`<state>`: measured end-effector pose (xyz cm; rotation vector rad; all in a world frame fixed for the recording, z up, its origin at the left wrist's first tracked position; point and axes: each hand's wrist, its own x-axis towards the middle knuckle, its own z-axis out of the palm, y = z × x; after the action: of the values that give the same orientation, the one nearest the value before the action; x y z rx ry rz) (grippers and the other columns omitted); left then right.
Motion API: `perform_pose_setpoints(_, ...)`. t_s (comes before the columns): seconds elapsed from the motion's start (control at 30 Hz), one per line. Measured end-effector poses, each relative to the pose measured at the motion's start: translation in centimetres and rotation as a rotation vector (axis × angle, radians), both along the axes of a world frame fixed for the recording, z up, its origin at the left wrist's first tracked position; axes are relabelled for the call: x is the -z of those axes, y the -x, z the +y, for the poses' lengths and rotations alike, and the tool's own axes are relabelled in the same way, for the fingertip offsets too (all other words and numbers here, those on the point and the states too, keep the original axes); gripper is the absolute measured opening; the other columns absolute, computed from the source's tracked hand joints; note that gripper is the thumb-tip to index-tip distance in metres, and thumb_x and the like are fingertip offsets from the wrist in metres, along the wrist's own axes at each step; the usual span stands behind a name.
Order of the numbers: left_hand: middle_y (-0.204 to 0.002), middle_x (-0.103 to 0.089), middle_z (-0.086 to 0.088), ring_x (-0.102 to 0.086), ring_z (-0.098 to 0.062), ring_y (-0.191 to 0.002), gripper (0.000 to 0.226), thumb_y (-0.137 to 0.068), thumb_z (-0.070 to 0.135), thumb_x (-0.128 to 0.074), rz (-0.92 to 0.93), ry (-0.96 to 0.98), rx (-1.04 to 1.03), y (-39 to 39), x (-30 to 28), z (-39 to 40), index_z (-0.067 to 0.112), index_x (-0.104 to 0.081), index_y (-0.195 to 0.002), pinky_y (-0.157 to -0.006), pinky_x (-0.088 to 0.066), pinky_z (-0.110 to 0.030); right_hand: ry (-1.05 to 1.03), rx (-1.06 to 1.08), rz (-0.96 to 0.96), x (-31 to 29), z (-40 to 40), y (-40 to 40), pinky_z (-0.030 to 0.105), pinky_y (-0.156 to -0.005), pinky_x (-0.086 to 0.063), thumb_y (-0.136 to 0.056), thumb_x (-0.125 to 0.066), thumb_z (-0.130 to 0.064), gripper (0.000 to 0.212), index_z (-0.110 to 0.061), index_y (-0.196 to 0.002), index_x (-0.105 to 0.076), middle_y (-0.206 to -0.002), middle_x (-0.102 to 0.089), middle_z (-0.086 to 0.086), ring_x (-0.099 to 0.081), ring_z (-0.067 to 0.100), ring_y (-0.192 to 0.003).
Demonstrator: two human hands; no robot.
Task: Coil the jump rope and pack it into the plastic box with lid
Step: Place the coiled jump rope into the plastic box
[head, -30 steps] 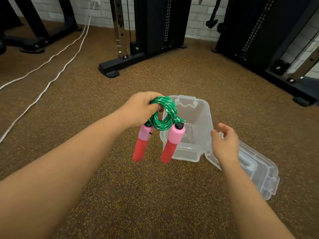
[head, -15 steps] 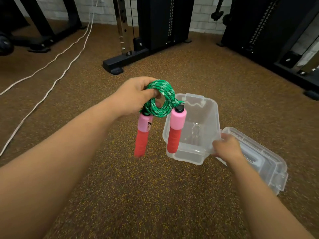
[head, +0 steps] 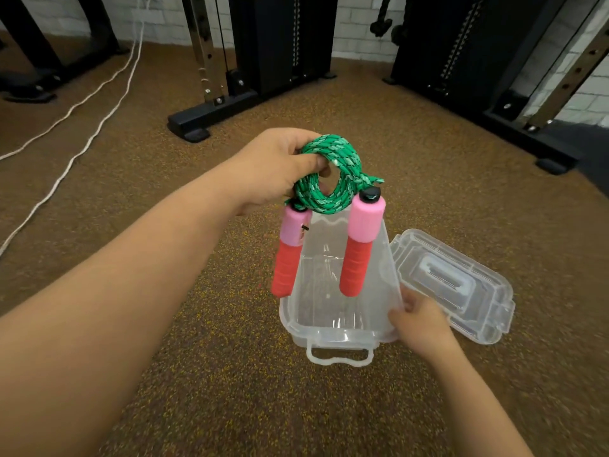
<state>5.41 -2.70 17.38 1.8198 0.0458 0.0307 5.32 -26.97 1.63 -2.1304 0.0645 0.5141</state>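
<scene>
Head cam, looking down at open box [head: 333, 334] on floor [head: 204, 374]. Left hand [head: 280, 169] closed round coiled green rope [head: 324, 174], held up over box; fingertips tucked behind coil, can't see em. Both pink handles [head: 359, 249] dangle down, ends over box opening. Right hand [head: 418, 321] gripping box's right rim, fingers mostly hidden. Lid [head: 461, 285] flat on floor right of box. Box bottom hard to read, clear plastic glare.

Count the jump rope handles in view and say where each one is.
2. Both dangle from the green coil held by the left hand: left handle over the box's left wall, right handle over its open middle.
</scene>
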Motion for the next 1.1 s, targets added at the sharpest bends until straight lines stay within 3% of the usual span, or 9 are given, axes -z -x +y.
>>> perform_pose_setpoints(0.1, -0.088, -0.062, -0.009, -0.058, -0.028, -0.087, 0.02, -0.095, 0.001, -0.046, 0.015, 0.016, -0.002, -0.3, 0.2, -0.6, 0.006, -0.062, -0.107, -0.093, -0.045, -0.058, -0.025, -0.001, 0.01, 0.3, -0.4, 0.1, 0.041, -0.072, -0.055, -0.083, -0.05, -0.006, 0.047, -0.023, -0.127, -0.054, -0.097, -0.07, -0.003, -0.067, 0.02, -0.08)
perform_pose_setpoints(0.27, -0.093, -0.064, -0.01, -0.063, -0.024, -0.087, 0.02, -0.095, 0.0, -0.048, -0.008, 0.052, -0.018, -1.1, 0.2, -1.3, 0.013, -0.063, -0.099, -0.088, -0.052, -0.048, -0.346, 0.029, -0.168, -3.1, 0.2, -1.0, 0.029, -0.107, -0.034, -0.089, -0.05, -0.013, 0.06, -0.029, -0.145, -0.034, -0.142, -0.047, -0.01, -0.046, 0.002, -0.125)
perform_pose_setpoints(0.37, -0.097, -0.064, -0.013, -0.063, -0.027, -0.09, 0.022, -0.094, -0.001, -0.048, -0.039, 0.078, -0.041, -2.0, 0.6, -1.5, 0.016, -0.063, -0.095, -0.088, -0.053, -0.048, -0.771, -0.035, -0.26, -5.4, 1.3, -2.1, 0.036, -0.109, -0.038, -0.083, -0.048, -0.032, 0.057, -0.028, -0.139, -0.041, -0.138, -0.056, -0.002, -0.051, 0.013, -0.129)
perform_pose_setpoints(0.43, -0.095, -0.065, -0.013, -0.064, -0.028, -0.088, 0.023, -0.093, -0.001, -0.049, -0.026, 0.076, -0.05, -2.6, 1.5, -1.8, 0.017, -0.064, -0.093, -0.087, -0.053, -0.048, -0.819, -0.103, -0.307, -6.1, 2.2, -2.4, 0.035, -0.107, -0.041, -0.081, -0.056, -0.047, 0.063, -0.028, -0.139, -0.042, -0.139, -0.056, -0.002, -0.051, 0.014, -0.129)
perform_pose_setpoints(0.63, -0.095, -0.066, -0.016, -0.062, -0.026, -0.085, 0.022, -0.093, -0.002, -0.049, 0.103, 0.081, -0.062, -4.9, 6.2, -2.6, 0.014, -0.064, -0.092, -0.078, -0.056, -0.036, -0.64, -0.117, -0.277, -3.6, 3.7, -2.9, 0.034, -0.098, -0.05, -0.089, -0.062, -0.005, 0.053, -0.028, -0.134, -0.046, -0.125, -0.063, -0.005, -0.061, 0.021, -0.117)
perform_pose_setpoints(0.7, -0.086, -0.064, -0.011, -0.06, -0.023, -0.076, 0.023, -0.094, -0.002, -0.047, 0.197, 0.146, -0.072, -5.6, 7.9, -2.7, 0.014, -0.062, -0.089, -0.063, -0.055, -0.026, -0.569, -0.109, -0.232, -2.7, 4.1, -3.0, 0.036, -0.094, -0.051, -0.091, -0.059, -0.006, 0.04, -0.035, -0.118, -0.053, -0.113, -0.066, -0.003, -0.063, 0.023, -0.11)
perform_pose_setpoints(0.9, -0.082, -0.063, -0.007, -0.06, -0.014, -0.072, 0.014, -0.094, -0.001, -0.049, 0.536, 0.199, -0.125, -8.8, 14.2, -2.8, 0.008, -0.059, -0.091, -0.079, -0.052, -0.037, -0.078, -0.09, -0.107, -0.4, 5.4, -4.0, 0.033, -0.063, -0.042, -0.092, -0.056, -0.023, 0.022, -0.014, -0.11, -0.047, -0.088, -0.057, 0.009, -0.052, 0.017, -0.071)
perform_pose_setpoints(1.03, -0.096, -0.065, -0.02, -0.063, -0.03, -0.09, 0.02, -0.092, 0.002, -0.053, 0.635, 0.005, -0.162, -10.4, 17.8, -3.1, 0.01, -0.056, -0.074, -0.089, -0.051, -0.047, 0.153, -0.145, -0.07, 1.3, 6.7, -5.2, 0.033, -0.072, -0.041, -0.092, -0.053, -0.018, 0.037, -0.004, -0.124, -0.04, -0.107, -0.057, 0.014, -0.058, 0.031, -0.095)
perform_pose_setpoints(1.1, -0.09, -0.063, -0.017, -0.06, -0.029, -0.082, 0.022, -0.091, 0.002, -0.053, 0.652, -0.04, -0.189, -11.1, 18.9, -3.2, 0.011, -0.054, -0.071, -0.076, -0.053, -0.041, 0.223, -0.171, -0.035, 1.9, 7.3, -5.8, 0.034, -0.076, -0.04, -0.093, -0.052, -0.016, 0.041, -0.003, -0.128, -0.036, -0.121, -0.055, 0.019, -0.057, 0.037, -0.109)
